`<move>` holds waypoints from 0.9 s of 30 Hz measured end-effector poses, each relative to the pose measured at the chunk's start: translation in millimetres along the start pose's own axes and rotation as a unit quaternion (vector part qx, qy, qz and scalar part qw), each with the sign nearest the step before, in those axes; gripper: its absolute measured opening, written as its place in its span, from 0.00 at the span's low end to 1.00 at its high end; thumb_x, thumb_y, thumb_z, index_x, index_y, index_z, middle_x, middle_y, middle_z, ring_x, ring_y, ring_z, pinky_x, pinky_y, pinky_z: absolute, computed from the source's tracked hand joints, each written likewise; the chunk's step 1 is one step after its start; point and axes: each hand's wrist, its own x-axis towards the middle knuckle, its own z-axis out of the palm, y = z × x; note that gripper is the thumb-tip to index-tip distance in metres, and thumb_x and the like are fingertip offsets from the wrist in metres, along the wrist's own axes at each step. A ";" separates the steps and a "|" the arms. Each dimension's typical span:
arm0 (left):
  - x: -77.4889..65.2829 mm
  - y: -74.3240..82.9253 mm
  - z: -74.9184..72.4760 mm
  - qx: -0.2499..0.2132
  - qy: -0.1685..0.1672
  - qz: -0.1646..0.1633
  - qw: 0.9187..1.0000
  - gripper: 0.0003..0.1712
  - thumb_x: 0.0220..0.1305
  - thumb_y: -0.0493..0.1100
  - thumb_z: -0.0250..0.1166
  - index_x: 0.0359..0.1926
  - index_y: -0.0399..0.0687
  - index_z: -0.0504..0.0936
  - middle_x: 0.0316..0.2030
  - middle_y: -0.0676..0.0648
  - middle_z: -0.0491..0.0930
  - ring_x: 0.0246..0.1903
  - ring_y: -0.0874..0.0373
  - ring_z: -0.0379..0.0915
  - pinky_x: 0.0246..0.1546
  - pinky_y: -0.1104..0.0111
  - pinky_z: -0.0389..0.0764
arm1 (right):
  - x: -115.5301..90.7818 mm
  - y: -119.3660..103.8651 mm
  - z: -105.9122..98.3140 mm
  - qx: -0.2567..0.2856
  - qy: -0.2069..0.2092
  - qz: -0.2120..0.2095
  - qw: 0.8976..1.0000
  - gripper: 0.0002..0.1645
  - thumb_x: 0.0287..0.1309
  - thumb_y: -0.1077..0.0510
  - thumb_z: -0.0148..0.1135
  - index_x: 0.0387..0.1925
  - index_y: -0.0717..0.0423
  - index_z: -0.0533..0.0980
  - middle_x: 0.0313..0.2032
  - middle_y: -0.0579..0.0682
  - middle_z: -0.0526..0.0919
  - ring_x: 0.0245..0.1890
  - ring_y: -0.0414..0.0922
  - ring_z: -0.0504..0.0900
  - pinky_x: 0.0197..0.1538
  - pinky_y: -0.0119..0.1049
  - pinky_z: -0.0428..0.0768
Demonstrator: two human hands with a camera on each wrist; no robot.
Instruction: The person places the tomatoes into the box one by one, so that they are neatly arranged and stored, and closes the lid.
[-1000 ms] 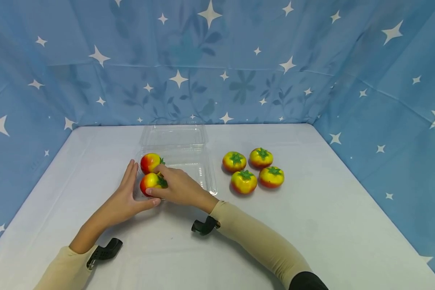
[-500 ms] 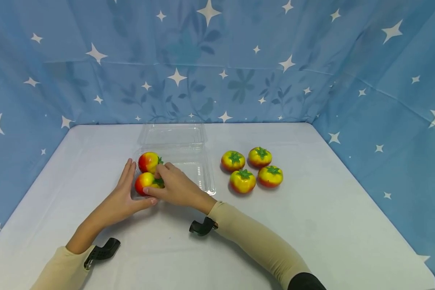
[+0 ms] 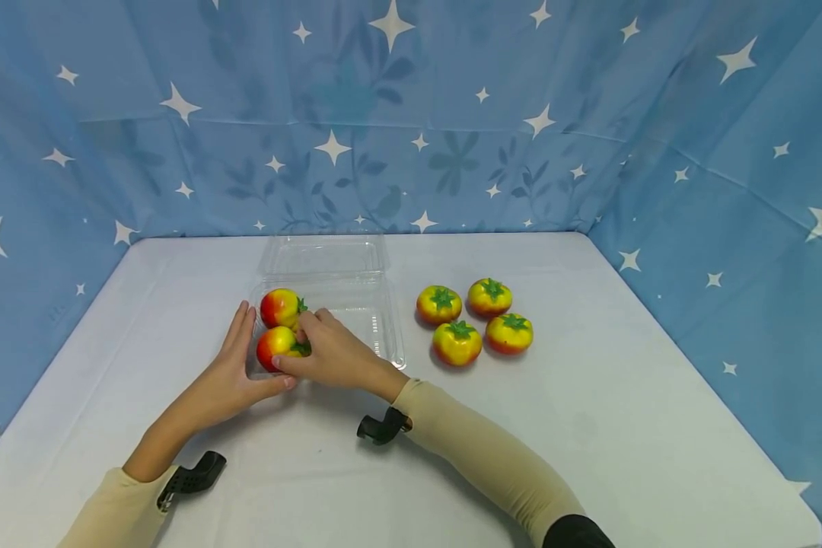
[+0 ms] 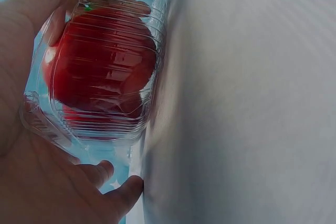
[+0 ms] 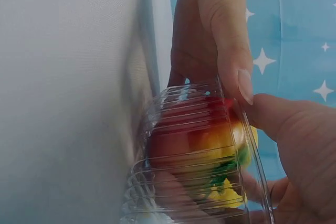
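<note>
A transparent hinged plastic box (image 3: 392, 327) lies with its lid (image 3: 323, 256) folded back. Two red-and-yellow persimmons with green leaf tops sit along its left side, one behind the other. My right hand (image 3: 342, 359) grips the front persimmon (image 3: 271, 347), thumb at its near side and fingers curled over toward the rear persimmon (image 3: 278, 307). My left hand (image 3: 222, 387) rests around the box's front left corner, fingers fairly straight along the left wall and thumb across the front. Through the ribbed wall, the left wrist view shows the red flank of a persimmon (image 4: 105, 59) inside.
Right of the box, several more persimmons (image 3: 457, 344) stand in a loose cluster, leaf tops up. A white cloth covers the table (image 3: 630, 426). Blue star-patterned curtains (image 3: 356, 175) close off the back and sides.
The front persimmon and my right fingers have shifted slightly left within the box. My left hand keeps its place at the corner. The whole head view has drifted a little.
</note>
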 end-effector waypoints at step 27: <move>2.5 0.9 0.8 -0.005 -0.004 -0.011 1.000 0.77 0.64 0.62 0.76 0.85 0.42 0.25 0.84 0.41 0.18 0.82 0.29 0.26 0.70 0.24 0.49 | 1.0 0.8 -8.4 0.009 0.013 0.000 1.000 0.23 0.74 0.42 0.66 0.45 0.58 0.75 0.40 0.49 0.78 0.41 0.41 0.77 0.39 0.24 0.77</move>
